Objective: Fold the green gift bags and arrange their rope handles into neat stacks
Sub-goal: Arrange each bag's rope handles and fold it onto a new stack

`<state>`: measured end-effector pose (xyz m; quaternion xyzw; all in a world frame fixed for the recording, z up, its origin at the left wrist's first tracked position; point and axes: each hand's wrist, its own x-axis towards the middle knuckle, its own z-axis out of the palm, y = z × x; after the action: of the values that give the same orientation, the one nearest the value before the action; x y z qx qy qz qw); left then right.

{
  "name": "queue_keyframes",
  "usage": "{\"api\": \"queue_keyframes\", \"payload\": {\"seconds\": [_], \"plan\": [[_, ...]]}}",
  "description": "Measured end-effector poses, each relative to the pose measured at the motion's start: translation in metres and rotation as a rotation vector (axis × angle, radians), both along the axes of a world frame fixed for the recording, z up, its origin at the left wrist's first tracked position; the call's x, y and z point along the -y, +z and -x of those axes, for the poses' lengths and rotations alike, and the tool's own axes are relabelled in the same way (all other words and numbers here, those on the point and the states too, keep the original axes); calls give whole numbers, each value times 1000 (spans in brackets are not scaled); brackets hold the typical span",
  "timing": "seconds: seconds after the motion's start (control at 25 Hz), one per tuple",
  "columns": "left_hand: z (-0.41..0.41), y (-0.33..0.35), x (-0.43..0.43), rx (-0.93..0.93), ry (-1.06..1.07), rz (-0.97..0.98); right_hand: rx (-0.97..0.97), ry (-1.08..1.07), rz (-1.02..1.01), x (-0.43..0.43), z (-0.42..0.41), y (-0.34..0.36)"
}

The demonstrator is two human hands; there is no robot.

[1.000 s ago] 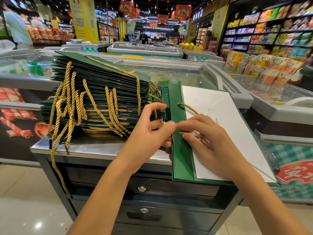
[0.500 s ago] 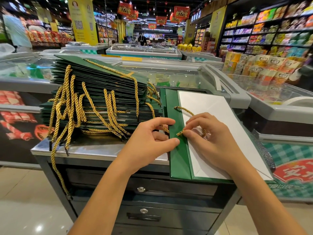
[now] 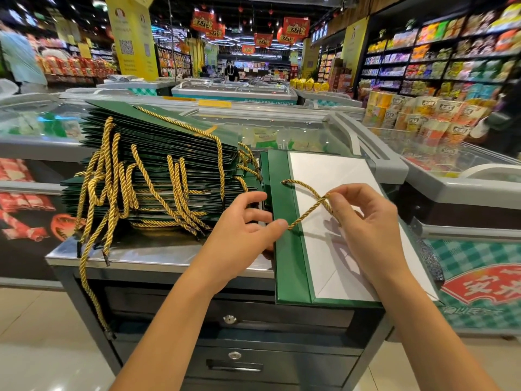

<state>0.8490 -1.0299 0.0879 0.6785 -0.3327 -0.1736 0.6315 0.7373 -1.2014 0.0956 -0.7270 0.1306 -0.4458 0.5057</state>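
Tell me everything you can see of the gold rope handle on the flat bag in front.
The rope handle is a twisted gold cord. One end enters a hole in the green band of the bag. From there it rises to a bend pinched by the right hand, held above the white panel, then slants down to the thumb tip of the left hand on the band.

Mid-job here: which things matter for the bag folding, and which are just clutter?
Job: flat green bag, rope handle pinched by right hand, left hand at its edge, stack of folded bags.
Lying about: freezer chests, snack packets, drawers.
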Motion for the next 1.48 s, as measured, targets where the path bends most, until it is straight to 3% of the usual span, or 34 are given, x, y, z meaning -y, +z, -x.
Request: {"api": "queue_keyframes", "payload": {"seconds": [0.12,0.28,0.4,0.52,0.72,1.0,1.24,1.48], "plan": [[2,2,2,-32,8,-1,8,9,58,-1,2,0],[10,6,0,-25,-12,21,-29,-155,289,-4,4,4],[11,7,-4,-19,7,62,-272,-382,416,7,15,18],[9,8,-10,-56,29,102,-482,-410,263,28,31,27],[15,18,-7,-99,64,145,-163,-314,-188,39,50,38],[20,68,3,94,283,228,127,-218,-240,35,71,91],[20,111,8,-1,213,360,266,-107,-162,34,80,118],[15,102,9,-315,24,335,236,192,-595,52,77,95]]}}
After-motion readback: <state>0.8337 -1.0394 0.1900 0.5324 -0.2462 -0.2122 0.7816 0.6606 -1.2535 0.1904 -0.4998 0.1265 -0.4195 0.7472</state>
